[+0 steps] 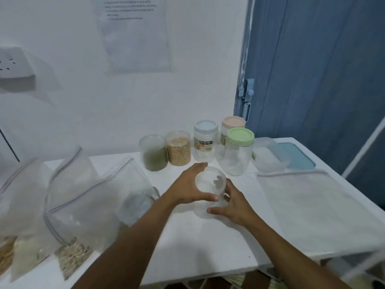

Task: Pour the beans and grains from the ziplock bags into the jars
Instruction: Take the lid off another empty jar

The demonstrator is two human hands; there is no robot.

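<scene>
Clear jar [210, 189] gripped between curled left hand [187, 189] and right hand [234, 207].

The left hand [187, 188] and right hand [233, 207] are bare, like both forearms [129, 243]; the thumbnails look short and plain.

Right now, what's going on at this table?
A person grips an open, empty clear jar with the left hand and right hand at the middle of the white table. Behind it stand a jar of green grains and a jar of tan beans, both lidless, plus three lidded jars. Ziplock bags with contents wait at the left.
</scene>
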